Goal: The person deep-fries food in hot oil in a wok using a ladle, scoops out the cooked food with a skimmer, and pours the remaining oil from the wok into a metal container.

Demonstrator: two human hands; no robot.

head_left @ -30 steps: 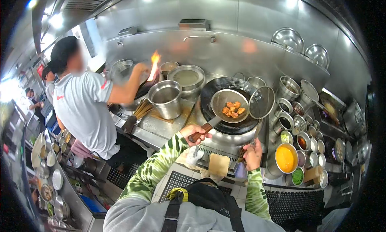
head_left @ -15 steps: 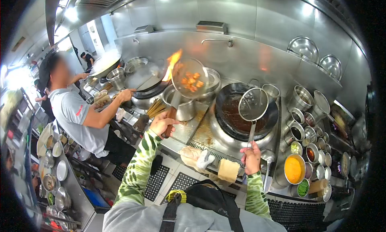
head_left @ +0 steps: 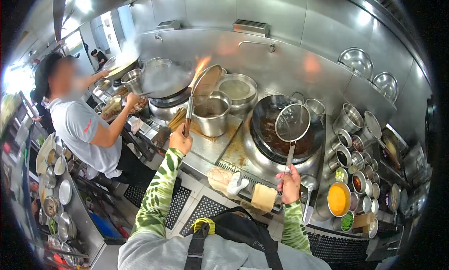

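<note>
My left hand (head_left: 180, 140) is closed round the wooden handle of a large round skimmer (head_left: 208, 83). The skimmer stands tipped nearly on edge above a steel pot (head_left: 213, 125), its face turned left toward a steaming wok (head_left: 163, 79). No food shows in it from this side. In my right hand (head_left: 289, 183) is the handle of a fine mesh strainer (head_left: 293, 122). Its round head hangs over a big black wok (head_left: 262, 113) with dark brown liquid inside. Flame (head_left: 201, 68) rises behind the skimmer, at the steaming wok's right edge.
A co-worker (head_left: 84, 115) in a grey shirt stands at the left, by the steaming wok. On the right are several sauce containers, including an orange one (head_left: 338, 200), and a ladle (head_left: 308, 186). Cloths (head_left: 264, 197) lie on the front edge. A lidless pot (head_left: 237, 87) stands behind.
The skimmer has turned from facing up with orange-brown food pieces to tipped on edge, and those pieces are out of sight. My left hand moved slightly left and up. The right strainer barely moved.
</note>
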